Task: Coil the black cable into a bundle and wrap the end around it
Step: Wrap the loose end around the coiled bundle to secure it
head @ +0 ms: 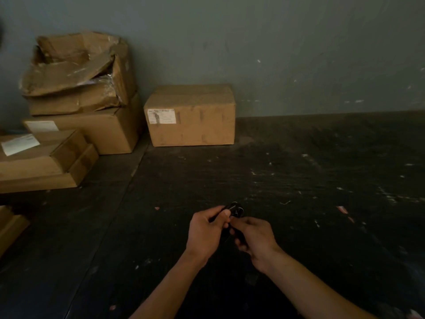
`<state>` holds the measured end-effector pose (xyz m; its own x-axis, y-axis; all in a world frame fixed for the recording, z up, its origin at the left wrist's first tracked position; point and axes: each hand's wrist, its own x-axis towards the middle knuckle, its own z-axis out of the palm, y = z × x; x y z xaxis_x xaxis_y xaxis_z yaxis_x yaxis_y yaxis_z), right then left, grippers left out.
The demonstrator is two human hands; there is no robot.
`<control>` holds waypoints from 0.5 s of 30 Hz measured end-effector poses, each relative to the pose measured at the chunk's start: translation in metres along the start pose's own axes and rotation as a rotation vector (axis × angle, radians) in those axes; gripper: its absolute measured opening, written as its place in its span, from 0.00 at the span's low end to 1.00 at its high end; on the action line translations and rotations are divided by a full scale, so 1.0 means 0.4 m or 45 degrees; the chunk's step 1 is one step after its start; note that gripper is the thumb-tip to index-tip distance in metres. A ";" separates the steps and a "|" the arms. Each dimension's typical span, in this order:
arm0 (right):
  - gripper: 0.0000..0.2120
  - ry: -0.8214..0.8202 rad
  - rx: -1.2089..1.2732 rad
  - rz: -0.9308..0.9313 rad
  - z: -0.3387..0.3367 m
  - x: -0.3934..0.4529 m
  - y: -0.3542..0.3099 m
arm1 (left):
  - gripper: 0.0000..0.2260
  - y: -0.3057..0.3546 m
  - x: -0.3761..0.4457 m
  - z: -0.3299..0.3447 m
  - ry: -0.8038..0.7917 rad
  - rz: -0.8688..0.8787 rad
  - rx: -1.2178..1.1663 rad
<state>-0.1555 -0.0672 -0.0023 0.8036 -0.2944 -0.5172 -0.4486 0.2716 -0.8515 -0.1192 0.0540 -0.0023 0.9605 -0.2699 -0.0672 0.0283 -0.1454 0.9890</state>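
Observation:
Both hands meet low in the middle of the head view, over a dark surface. My left hand [207, 229] pinches a small coiled bundle of black cable [234, 210], whose loops stick out above my thumb. My right hand [254, 237] is closed around another part of the same cable just below the bundle; a short dark strand shows between the two hands. The dim light hides how the strand runs, and the fingers cover much of the cable.
A dark, scuffed surface [299, 180] with small bits of debris spreads ahead. A closed cardboard box [190, 116] stands against the grey wall. Stacked, partly torn boxes [76, 93] fill the far left, and another box corner [11, 224] juts in at the left edge.

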 end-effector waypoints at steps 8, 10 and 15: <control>0.05 -0.085 -0.138 -0.036 0.013 -0.015 0.034 | 0.11 -0.024 0.005 -0.007 0.145 0.041 0.165; 0.05 -0.087 -0.120 -0.009 0.014 -0.011 0.036 | 0.12 -0.028 0.003 -0.003 0.144 0.068 0.228; 0.05 -0.127 -0.120 0.043 0.009 0.003 0.029 | 0.13 -0.030 0.003 0.003 0.179 0.114 0.276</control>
<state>-0.1584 -0.0611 -0.0127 0.8201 -0.1930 -0.5387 -0.5070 0.1915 -0.8404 -0.1189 0.0542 -0.0143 0.9860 -0.1581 0.0529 -0.1035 -0.3315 0.9378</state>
